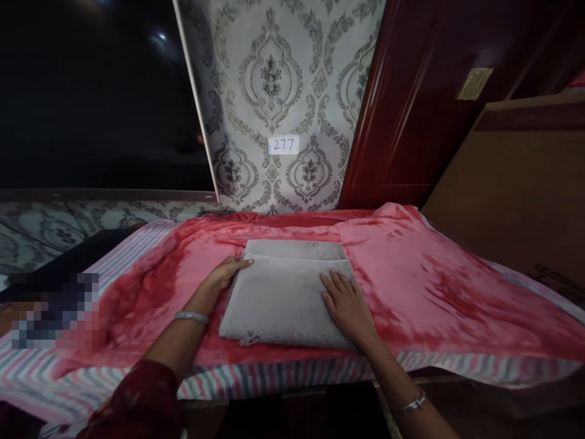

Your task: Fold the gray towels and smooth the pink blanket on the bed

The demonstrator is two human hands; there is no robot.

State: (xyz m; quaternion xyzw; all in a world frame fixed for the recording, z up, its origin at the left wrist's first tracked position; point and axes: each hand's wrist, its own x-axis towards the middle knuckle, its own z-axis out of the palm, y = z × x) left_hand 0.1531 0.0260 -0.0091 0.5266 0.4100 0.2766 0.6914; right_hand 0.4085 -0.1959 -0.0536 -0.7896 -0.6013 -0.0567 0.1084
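Observation:
A folded light grey scarf lies in front of me, its top layer stopping short of the far edge so that a strip of the layer beneath shows. A small tuft of fringe sticks out at its near left edge. My left hand holds the scarf's far left corner, thumb on top and the other fingers mostly hidden at the side. Flat on the right part of the scarf rests my right hand, its fingers spread.
Under the scarf is a pink and red plush blanket on a striped sheet. A large dark television screen stands at the back left. A cardboard box leans at the right, beside a dark red door.

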